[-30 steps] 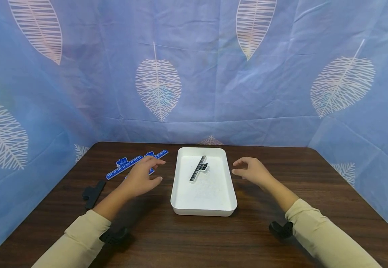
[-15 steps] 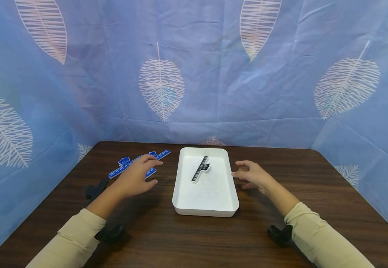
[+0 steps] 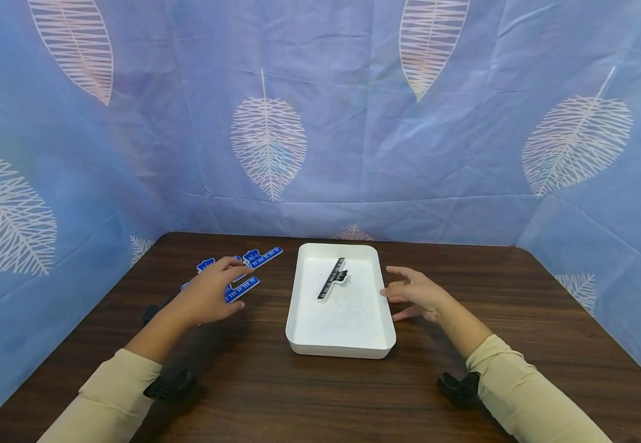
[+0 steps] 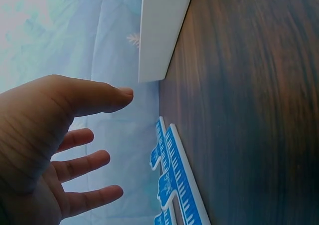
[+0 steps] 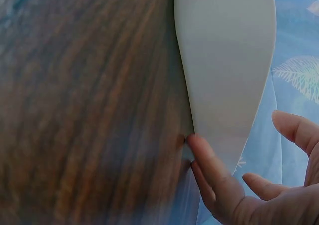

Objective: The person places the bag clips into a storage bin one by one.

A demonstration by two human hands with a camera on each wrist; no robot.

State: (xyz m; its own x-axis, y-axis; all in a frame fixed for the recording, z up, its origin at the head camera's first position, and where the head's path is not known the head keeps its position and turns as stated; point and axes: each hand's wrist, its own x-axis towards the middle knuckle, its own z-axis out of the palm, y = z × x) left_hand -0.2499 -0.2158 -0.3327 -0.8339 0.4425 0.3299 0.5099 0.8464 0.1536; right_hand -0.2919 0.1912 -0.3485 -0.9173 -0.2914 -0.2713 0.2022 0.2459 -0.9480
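Observation:
My left hand [image 3: 204, 298] hovers with spread fingers over several blue clips printed with piano keys. One blue clip [image 3: 265, 256] lies farthest back, a nearer blue clip [image 3: 242, 289] shows past the fingers, and another [image 3: 205, 264] is mostly covered. In the left wrist view, the hand [image 4: 45, 145] has nothing between thumb and fingers, apart from the blue clips [image 4: 187, 185]. My right hand [image 3: 420, 295] is at the right wall of a white tray [image 3: 342, 329]; in the right wrist view, a fingertip meets the wall's lower edge. A black-and-white piano-key clip [image 3: 331, 280] lies inside the tray.
A black clip [image 3: 151, 314] lies at the table's left side, largely hidden by the left forearm. The dark wooden table [image 3: 320, 394] is enclosed by a blue leaf-patterned cloth [image 3: 326, 123] at the back and sides.
My left hand has moved left and slightly nearer, uncovering more of the right-hand blue clips and covering the black clip. The right hand's fingers have come down against the tray's side.

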